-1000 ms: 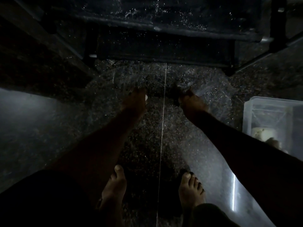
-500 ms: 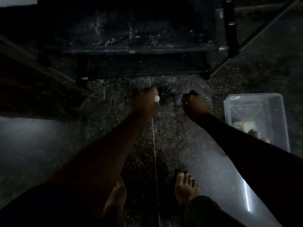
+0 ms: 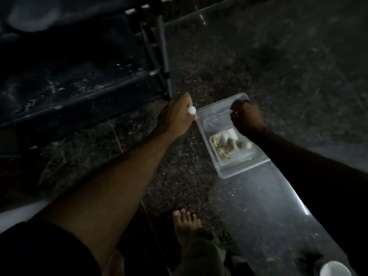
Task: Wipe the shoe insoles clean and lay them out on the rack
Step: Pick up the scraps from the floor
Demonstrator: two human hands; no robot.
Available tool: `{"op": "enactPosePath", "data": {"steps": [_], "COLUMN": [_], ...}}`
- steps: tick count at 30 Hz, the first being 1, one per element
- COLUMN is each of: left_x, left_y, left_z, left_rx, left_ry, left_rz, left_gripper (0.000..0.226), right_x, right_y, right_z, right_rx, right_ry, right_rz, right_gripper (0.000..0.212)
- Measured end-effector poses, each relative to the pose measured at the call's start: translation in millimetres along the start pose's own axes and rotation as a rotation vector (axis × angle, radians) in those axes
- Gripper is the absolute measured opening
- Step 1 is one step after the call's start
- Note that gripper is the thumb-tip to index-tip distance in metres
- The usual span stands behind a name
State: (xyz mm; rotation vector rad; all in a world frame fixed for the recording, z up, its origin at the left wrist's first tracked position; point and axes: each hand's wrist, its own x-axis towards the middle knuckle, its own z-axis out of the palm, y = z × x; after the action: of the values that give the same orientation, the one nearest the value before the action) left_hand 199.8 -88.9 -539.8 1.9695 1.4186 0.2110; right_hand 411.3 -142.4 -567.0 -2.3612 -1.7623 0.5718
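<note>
The scene is very dark. My left hand [image 3: 176, 116] pinches a small white round wad [image 3: 192, 110] just left of a clear plastic tub [image 3: 225, 173] on the floor. My right hand [image 3: 247, 118] hovers over the tub's far end with its fingers curled into a fist; nothing shows in it. Several pale wads [image 3: 229, 144] lie inside the tub. The dark shoe rack [image 3: 83, 76] stands at the upper left, its metal post [image 3: 164, 56] close to my left hand. No insole can be made out.
The floor is dark speckled stone with a glossy lit strip [image 3: 268, 216] at the lower right. A bare foot [image 3: 186, 222] stands below the tub. A white cup rim [image 3: 334, 269] shows in the bottom right corner.
The view has swung right, away from the rack's front. Both hands have moved from the floor before the rack to the clear tub. The left hand still pinches the white wad.
</note>
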Motion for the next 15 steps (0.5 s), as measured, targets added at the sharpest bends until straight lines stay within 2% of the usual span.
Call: {"op": "enactPosePath", "data": {"steps": [3, 5, 9, 15], "left_x": [12, 18, 28, 39], "left_y": [25, 36, 44, 28], "left_z": [24, 44, 80, 121], "left_rx": [0.037, 0.069, 0.155, 0.214], "left_ry": [-0.031, -0.048, -0.070, -0.131], "left_rz": [0.051, 0.082, 0.118, 0.033], "left_gripper": [0.030, 0.032, 0.040, 0.035], "right_x": [-9, -13, -16, -9], "right_y": [35, 55, 77, 93], "right_z": [0, 5, 23, 50], "right_rx": [0.001, 0.003, 0.000, -0.028], "right_ry": [-0.023, -0.059, -0.128, -0.222], "right_rz": [0.133, 0.158, 0.162, 0.073], "right_gripper": [0.023, 0.020, 0.019, 0.023]}}
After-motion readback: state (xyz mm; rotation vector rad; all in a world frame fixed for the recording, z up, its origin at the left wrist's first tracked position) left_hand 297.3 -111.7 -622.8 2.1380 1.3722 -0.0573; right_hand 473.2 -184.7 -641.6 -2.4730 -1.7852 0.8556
